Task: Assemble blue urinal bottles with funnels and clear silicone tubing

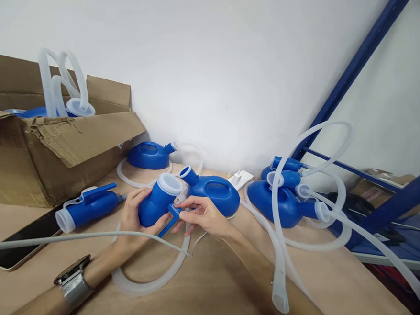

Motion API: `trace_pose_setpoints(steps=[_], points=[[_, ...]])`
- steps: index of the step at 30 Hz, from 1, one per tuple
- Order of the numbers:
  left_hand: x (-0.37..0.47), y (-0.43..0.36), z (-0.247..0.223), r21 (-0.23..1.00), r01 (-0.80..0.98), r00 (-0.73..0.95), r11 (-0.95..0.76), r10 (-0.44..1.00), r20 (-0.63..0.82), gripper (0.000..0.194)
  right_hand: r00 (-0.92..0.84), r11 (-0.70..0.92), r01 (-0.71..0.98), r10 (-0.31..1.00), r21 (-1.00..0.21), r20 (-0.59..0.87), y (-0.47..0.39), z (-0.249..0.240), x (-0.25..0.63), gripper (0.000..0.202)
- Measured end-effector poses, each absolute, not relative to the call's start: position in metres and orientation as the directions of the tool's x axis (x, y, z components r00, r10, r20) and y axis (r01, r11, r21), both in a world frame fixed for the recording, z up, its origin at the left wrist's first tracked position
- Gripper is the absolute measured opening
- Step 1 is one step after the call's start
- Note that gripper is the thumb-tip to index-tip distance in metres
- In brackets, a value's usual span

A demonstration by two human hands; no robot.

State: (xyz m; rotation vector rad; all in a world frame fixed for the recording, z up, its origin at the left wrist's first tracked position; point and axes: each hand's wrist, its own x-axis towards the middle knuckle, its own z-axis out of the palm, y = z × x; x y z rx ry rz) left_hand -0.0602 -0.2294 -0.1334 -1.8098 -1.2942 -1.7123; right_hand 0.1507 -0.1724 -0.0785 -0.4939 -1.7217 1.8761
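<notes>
My left hand [134, 212] is wrapped round a short blue urinal bottle [151, 206] with a wide white rim, tilted upward. My right hand [200, 214] pinches the upper end of a blue angled handle [171, 222] at the bottle's right side. Whether a joint fixes the handle there is hidden by my fingers. Just behind my hands stands a larger blue urinal bottle [223, 194] with an angled neck. A translucent hose [150, 287] curves over the table below the held bottle.
An open cardboard box [63, 142] with hoses stands left. A similar bottle with a handle [93, 209] lies over a phone [20, 245]. Another blue bottle [147, 158] is behind; more bottles [276, 205] and looping hoses [277, 277] are right, near a blue rack [389, 213]. A grey cable [82, 235] crosses in front.
</notes>
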Motion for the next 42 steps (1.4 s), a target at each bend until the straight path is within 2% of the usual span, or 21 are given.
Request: trace_pose_setpoints(steps=[4, 9, 14, 17, 21, 24, 27, 30, 32, 33, 36, 39, 42], points=[[-0.058, -0.228, -0.135, 0.338, 0.780, -0.153, -0.526, 0.364, 0.919, 0.066, -0.750, -0.175, -0.224, 0.660, -0.959, 0.055, -0.176, -0.087, 0.142, 0.039], [-0.060, -0.228, -0.133, 0.334, 0.778, -0.154, -0.532, 0.354, 0.922, 0.066, -0.771, -0.401, -0.285, 0.636, -0.871, -0.040, -0.186, -0.089, 0.134, 0.034], [-0.061, -0.227, -0.132, 0.358, 0.776, -0.179, -0.519, 0.364, 0.914, 0.067, -0.750, -0.412, -0.290, 0.658, -0.864, -0.062, -0.189, -0.086, 0.131, 0.032], [-0.058, -0.224, -0.131, 0.421, 0.757, -0.223, -0.500, 0.407, 0.886, 0.072, -0.719, -0.317, -0.270, 0.694, -0.909, -0.028, -0.184, -0.085, 0.133, 0.032], [-0.062, -0.215, -0.127, 0.545, 0.738, -0.317, -0.398, 0.509, 0.800, 0.070, -0.665, -0.063, -0.164, 0.744, -0.984, 0.063, -0.172, -0.077, 0.143, 0.043], [-0.074, -0.208, -0.124, 0.622, 0.739, -0.338, -0.260, 0.656, 0.675, 0.065, -0.618, 0.056, -0.080, 0.781, -0.995, 0.093, -0.159, -0.072, 0.155, 0.049], [-0.085, -0.203, -0.123, 0.668, 0.742, -0.385, -0.066, 0.773, 0.505, 0.074, -0.575, 0.163, 0.058, 0.812, -0.985, 0.100, -0.143, -0.074, 0.166, 0.038], [-0.091, -0.201, -0.124, 0.639, 0.766, -0.403, 0.066, 0.824, 0.398, 0.082, -0.493, 0.429, 0.256, 0.829, -0.866, 0.265, -0.132, -0.082, 0.174, 0.032], [-0.091, -0.203, -0.124, 0.585, 0.804, -0.371, 0.105, 0.858, 0.356, 0.078, -0.488, 0.570, 0.372, 0.792, -0.733, 0.368, -0.131, -0.086, 0.176, 0.030], [-0.091, -0.204, -0.124, 0.559, 0.821, -0.354, 0.118, 0.873, 0.336, 0.075, -0.509, 0.602, 0.418, 0.776, -0.680, 0.374, -0.132, -0.086, 0.176, 0.028], [-0.087, -0.208, -0.120, 0.501, 0.853, -0.324, 0.148, 0.902, 0.284, 0.068, -0.597, 0.597, 0.551, 0.770, -0.584, 0.224, -0.140, -0.084, 0.175, 0.026], [-0.081, -0.212, -0.114, 0.448, 0.876, -0.309, 0.178, 0.921, 0.238, 0.071, -0.630, 0.570, 0.652, 0.774, -0.500, 0.060, -0.152, -0.080, 0.173, 0.026], [-0.077, -0.215, -0.109, 0.421, 0.891, -0.276, 0.172, 0.940, 0.200, 0.069, -0.634, 0.564, 0.679, 0.773, -0.470, 0.013, -0.160, -0.084, 0.173, 0.030]])
